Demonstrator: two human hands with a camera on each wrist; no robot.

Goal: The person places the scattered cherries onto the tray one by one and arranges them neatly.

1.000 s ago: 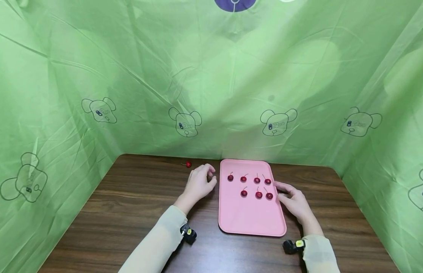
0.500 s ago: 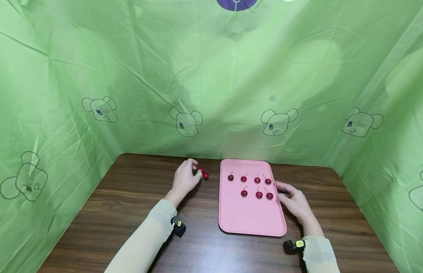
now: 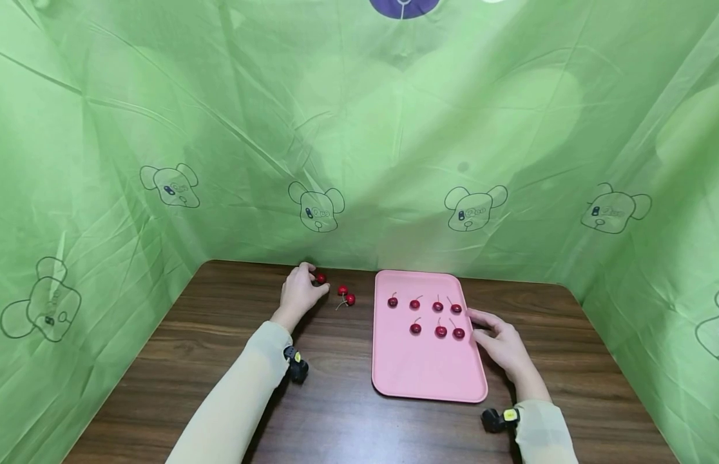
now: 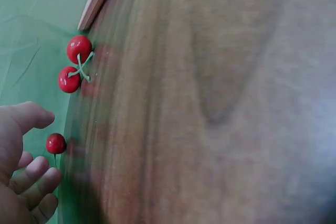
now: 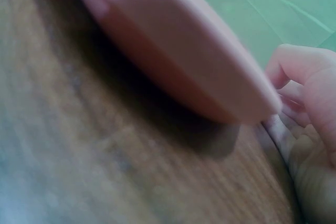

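Note:
At the table's back edge, my left hand is spread around a single red cherry. In the left wrist view, a gap shows between the thumb and this cherry, while the other fingers curve loosely by its stem. A pair of cherries with crossed green stems lies just to its right. My right hand rests at the right rim of a pink tray, index finger and thumb touching the edge, loosely bent. Several dark red cherries with stems sit on the tray in two rows.
The dark wooden table ends at a green cloth backdrop printed with bear heads, which also encloses both sides. The pink tray's raised rim stands between the two hands. A small black camera is strapped to each wrist.
My left hand has moved left, away from the tray, first leaving a cherry beside another on the table, then reaching the single cherry behind. The right hand and tray have stayed put.

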